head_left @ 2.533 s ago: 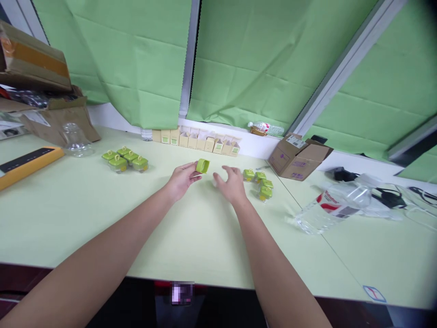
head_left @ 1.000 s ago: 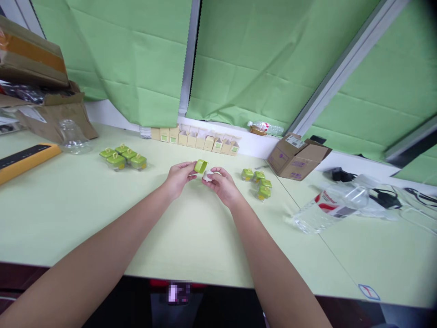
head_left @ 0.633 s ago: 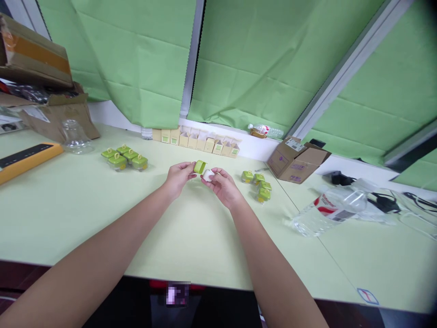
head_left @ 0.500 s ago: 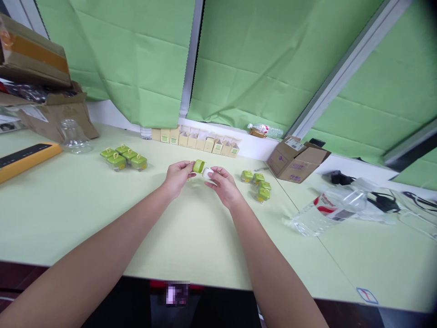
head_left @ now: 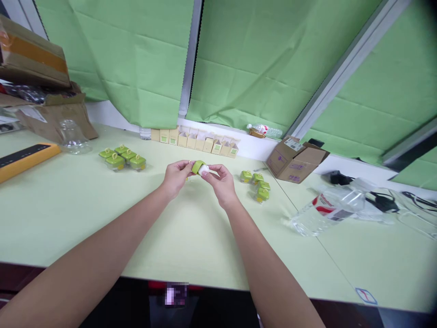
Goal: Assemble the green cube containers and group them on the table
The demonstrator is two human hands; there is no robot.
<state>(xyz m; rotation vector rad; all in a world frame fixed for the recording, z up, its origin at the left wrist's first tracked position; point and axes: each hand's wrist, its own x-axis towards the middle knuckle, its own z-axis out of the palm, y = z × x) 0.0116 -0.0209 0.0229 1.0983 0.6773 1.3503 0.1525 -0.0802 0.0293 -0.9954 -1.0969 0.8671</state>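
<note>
Between the fingers of my left hand [head_left: 175, 177] is a green lid [head_left: 196, 166], its open side turned to the right. My right hand [head_left: 222, 184] pinches a small rounded white piece [head_left: 204, 169], which meets the lid's open side; whether it sits inside cannot be made out. Just below the lid, partly hidden by my left fingers, a clear and yellow bit [head_left: 189, 178] shows on the table. Clear containers with green lids stand in a group on the left [head_left: 128, 156] and in another on the right [head_left: 262, 186].
Small open cartons [head_left: 200, 142] line the back of the table [head_left: 191, 241]. A cardboard box [head_left: 293, 159] and a large plastic bottle [head_left: 326, 210] are on the right. Leftward are a glass vessel [head_left: 73, 139], an orange-and-black device [head_left: 29, 159] and stacked boxes [head_left: 34, 54].
My right hand has moved slightly left and brought the white piece against the green lid; a gap showed between them before. The lid has tilted a little.
</note>
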